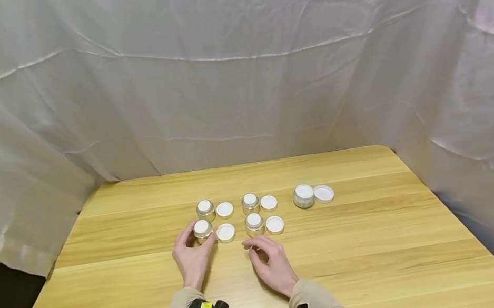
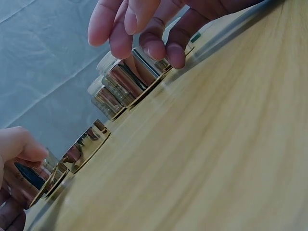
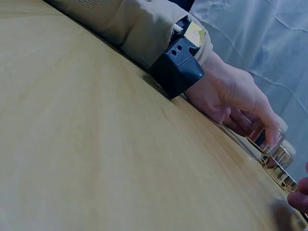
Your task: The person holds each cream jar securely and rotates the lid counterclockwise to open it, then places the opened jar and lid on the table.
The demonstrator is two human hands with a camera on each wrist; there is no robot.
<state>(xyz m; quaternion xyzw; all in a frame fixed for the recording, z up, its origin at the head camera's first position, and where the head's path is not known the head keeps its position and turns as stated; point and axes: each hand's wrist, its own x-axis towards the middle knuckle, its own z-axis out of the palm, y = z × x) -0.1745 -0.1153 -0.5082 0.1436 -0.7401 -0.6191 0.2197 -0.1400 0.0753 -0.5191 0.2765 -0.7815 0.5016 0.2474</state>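
Observation:
My left hand [image 1: 193, 255] has its thumb and fingers around the sides of a small gold jar [image 1: 203, 228] with a white top, which stands on the table. Just right of that jar an upturned lid [image 1: 226, 232] shows its white inside. My right hand [image 1: 270, 265] hovers over the wood with loosely bent fingers, nothing visible in them. Its fingertips are near another gold jar [image 1: 254, 222], which has its own lid [image 1: 274, 225] beside it. In the left wrist view the right hand [image 2: 159, 24] appears in front of the mirror-like jars [image 2: 126, 82].
Behind stand two more gold jars, one on the left [image 1: 205, 208] and one in the middle [image 1: 250, 201], each with a lid to its right. Farther right is a wider glassy jar [image 1: 304, 196] with a lid [image 1: 324, 193]. A grey curtain [image 1: 238, 96] surrounds the wooden table [image 1: 364, 264].

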